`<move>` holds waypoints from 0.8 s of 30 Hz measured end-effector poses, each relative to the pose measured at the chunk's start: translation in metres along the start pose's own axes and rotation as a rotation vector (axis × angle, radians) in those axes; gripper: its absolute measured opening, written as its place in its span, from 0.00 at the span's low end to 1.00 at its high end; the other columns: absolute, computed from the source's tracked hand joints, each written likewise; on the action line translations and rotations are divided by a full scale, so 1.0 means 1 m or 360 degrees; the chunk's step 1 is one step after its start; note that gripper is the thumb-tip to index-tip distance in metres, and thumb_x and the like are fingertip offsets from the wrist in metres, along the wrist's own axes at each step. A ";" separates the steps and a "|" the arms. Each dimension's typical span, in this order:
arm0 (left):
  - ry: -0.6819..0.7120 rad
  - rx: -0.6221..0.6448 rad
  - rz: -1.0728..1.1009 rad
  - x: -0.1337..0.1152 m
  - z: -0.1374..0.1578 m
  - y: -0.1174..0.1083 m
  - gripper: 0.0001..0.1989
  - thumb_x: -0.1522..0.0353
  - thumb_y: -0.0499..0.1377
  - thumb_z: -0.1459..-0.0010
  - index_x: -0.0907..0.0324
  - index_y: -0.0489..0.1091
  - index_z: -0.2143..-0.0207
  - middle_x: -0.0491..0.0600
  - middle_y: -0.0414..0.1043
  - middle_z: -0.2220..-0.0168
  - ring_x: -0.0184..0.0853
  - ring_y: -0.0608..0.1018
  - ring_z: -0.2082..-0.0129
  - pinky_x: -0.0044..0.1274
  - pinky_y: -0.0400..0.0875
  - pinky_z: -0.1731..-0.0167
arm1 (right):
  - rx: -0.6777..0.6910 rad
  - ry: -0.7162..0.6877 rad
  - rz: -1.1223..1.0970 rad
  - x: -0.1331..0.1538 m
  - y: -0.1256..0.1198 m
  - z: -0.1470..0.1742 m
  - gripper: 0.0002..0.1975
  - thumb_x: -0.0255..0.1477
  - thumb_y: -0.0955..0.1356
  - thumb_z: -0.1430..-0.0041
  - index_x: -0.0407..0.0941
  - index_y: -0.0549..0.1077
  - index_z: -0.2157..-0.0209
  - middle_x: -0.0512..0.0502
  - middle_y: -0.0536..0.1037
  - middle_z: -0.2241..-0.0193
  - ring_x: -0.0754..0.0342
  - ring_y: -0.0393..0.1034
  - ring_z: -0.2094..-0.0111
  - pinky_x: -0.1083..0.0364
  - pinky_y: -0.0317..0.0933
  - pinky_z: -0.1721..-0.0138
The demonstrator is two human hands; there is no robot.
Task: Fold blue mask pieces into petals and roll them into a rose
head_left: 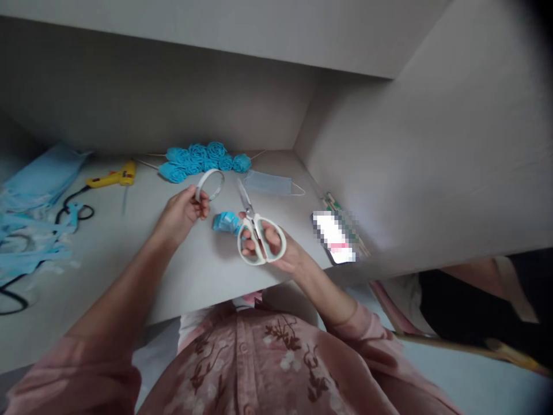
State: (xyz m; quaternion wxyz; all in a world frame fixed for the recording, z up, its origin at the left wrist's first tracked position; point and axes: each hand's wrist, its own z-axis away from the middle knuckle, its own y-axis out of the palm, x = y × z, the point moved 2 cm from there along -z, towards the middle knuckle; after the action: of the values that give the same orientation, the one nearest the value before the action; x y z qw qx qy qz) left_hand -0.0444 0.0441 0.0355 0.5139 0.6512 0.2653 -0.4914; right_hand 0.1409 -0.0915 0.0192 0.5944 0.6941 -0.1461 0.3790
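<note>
My left hand [179, 214] pinches a thin white roll of tape [204, 183] between thumb and fingers, above the desk. Scissors with white handles [262, 239] are in my right hand [280, 253]; their blades point away from me and look nearly closed. A small blue bundle of mask fabric [227, 222] sits by the fingertips of my right hand; I cannot tell whether they touch or hold it. Beyond both hands lies a cluster of blue fabric roses [203, 158] on thin sticks. Right of it rests a flat blue face mask [268, 183] with a white ear loop.
At the left lie a yellow glue gun [112, 176] with a black cord, a stack of blue masks [45, 173] and blue mask scraps [34, 239]. A phone [334, 237] with a blurred screen lies at the right, near the side panel [410, 173]. The desk has a back wall.
</note>
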 end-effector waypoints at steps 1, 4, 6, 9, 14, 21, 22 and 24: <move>-0.0027 0.0009 -0.0011 0.001 0.001 0.002 0.15 0.60 0.56 0.39 0.63 0.69 0.72 0.46 0.69 0.78 0.28 0.71 0.81 0.20 0.64 0.80 | 0.0012 -0.0005 0.0029 0.000 -0.001 -0.002 0.31 0.45 0.77 0.52 0.45 0.72 0.50 0.49 0.76 0.66 0.58 0.71 0.69 0.55 0.72 0.61; -0.0127 0.0099 -0.0070 0.005 0.003 0.007 0.17 0.58 0.56 0.39 0.64 0.70 0.71 0.47 0.68 0.79 0.28 0.71 0.81 0.20 0.64 0.79 | 0.0006 -0.0017 0.0178 -0.006 -0.002 -0.004 0.36 0.55 0.70 0.50 0.43 0.71 0.48 0.50 0.74 0.72 0.59 0.68 0.74 0.56 0.70 0.68; -0.0172 0.0161 -0.0085 0.009 0.005 0.009 0.19 0.56 0.56 0.40 0.64 0.71 0.70 0.47 0.68 0.78 0.29 0.71 0.81 0.20 0.64 0.79 | 0.0041 0.0009 0.0271 -0.010 0.001 -0.004 0.38 0.58 0.69 0.50 0.43 0.71 0.47 0.51 0.72 0.74 0.58 0.68 0.74 0.57 0.68 0.70; -0.0190 0.0254 -0.0068 0.014 0.005 0.009 0.21 0.53 0.57 0.41 0.64 0.72 0.69 0.47 0.69 0.77 0.29 0.71 0.80 0.21 0.64 0.79 | 0.0146 0.0037 0.0347 -0.010 0.010 -0.001 0.39 0.57 0.70 0.52 0.44 0.70 0.47 0.50 0.73 0.72 0.59 0.69 0.73 0.58 0.66 0.69; -0.0173 0.0380 -0.0031 0.020 0.004 0.006 0.23 0.51 0.57 0.41 0.64 0.73 0.67 0.48 0.70 0.76 0.30 0.73 0.78 0.22 0.66 0.77 | 0.0297 0.0163 0.0372 -0.009 0.016 0.002 0.48 0.66 0.65 0.57 0.44 0.68 0.46 0.40 0.77 0.61 0.51 0.73 0.63 0.49 0.67 0.57; -0.0224 0.0483 0.0006 0.026 0.005 0.008 0.26 0.48 0.57 0.42 0.64 0.74 0.65 0.49 0.71 0.75 0.31 0.73 0.77 0.22 0.67 0.75 | 0.0297 0.0174 0.0447 -0.015 0.010 -0.002 0.40 0.60 0.65 0.48 0.41 0.69 0.47 0.40 0.76 0.61 0.53 0.72 0.64 0.50 0.68 0.59; -0.0227 0.0505 0.0010 0.027 0.005 0.009 0.26 0.48 0.58 0.43 0.63 0.74 0.66 0.49 0.72 0.74 0.32 0.73 0.77 0.23 0.67 0.74 | 0.0278 0.0177 0.0454 -0.015 0.009 -0.003 0.39 0.59 0.65 0.47 0.41 0.70 0.48 0.40 0.76 0.62 0.54 0.72 0.66 0.51 0.68 0.60; -0.0218 0.0537 0.0019 0.028 0.007 0.011 0.26 0.47 0.58 0.44 0.63 0.74 0.66 0.50 0.72 0.73 0.32 0.74 0.76 0.24 0.68 0.73 | 0.0242 0.0182 0.0470 -0.014 0.009 -0.006 0.38 0.59 0.66 0.46 0.41 0.71 0.48 0.41 0.76 0.62 0.55 0.71 0.67 0.53 0.68 0.62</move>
State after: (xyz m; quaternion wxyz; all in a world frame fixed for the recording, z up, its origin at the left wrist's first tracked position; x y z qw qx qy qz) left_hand -0.0268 0.0295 0.0144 0.4172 0.6946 0.1397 -0.5691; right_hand 0.1235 -0.0921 0.0163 0.4854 0.6854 -0.1831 0.5110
